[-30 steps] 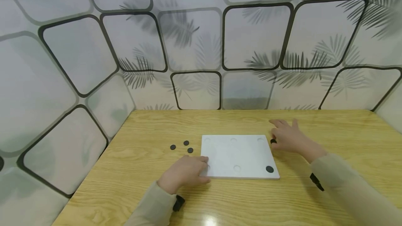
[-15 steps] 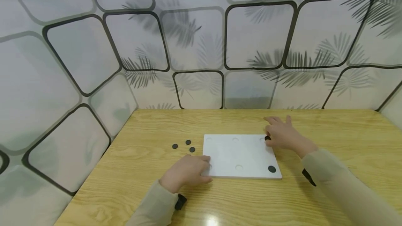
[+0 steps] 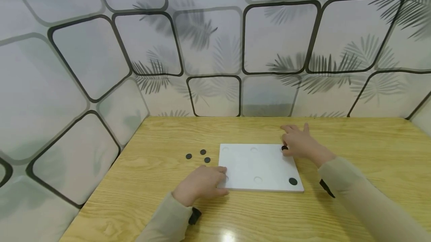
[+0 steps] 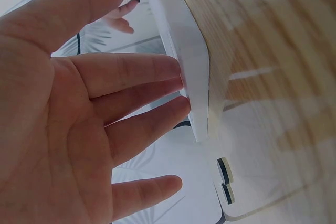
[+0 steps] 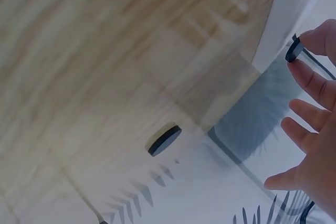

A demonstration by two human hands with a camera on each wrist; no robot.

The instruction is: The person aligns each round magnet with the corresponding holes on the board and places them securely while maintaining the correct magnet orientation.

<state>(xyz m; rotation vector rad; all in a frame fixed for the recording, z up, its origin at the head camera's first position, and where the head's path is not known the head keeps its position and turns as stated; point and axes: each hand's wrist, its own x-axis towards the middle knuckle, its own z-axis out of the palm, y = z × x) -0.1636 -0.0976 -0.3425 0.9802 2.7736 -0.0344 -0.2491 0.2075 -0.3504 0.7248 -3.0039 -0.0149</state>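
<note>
A white board (image 3: pixel 256 165) with shallow round recesses lies on the table. One black disc (image 3: pixel 293 181) fills its near right recess. My right hand (image 3: pixel 300 143) pinches another black disc (image 5: pixel 294 50) between thumb and index finger, at the board's far right corner; its other fingers are spread. My left hand (image 3: pixel 201 184) rests at the near left of the board, fingers extended, the fingertips (image 4: pixel 170 66) right at its edge in the left wrist view. Part of the near left recess is hidden by these fingers.
Left of the board lie three loose black discs, one (image 3: pixel 189 156) farthest left, another (image 3: pixel 203 152) at the back, a third (image 3: pixel 207 160) nearest the board. The right wrist view shows a disc (image 5: pixel 164 139) on the wooden table (image 3: pixel 161 204). A patterned wall (image 3: pixel 215 55) borders the table's back.
My right hand has moved left with the pinched disc, from beside the board to its far right corner. The left hand stays in place; the head view has shifted slightly.
</note>
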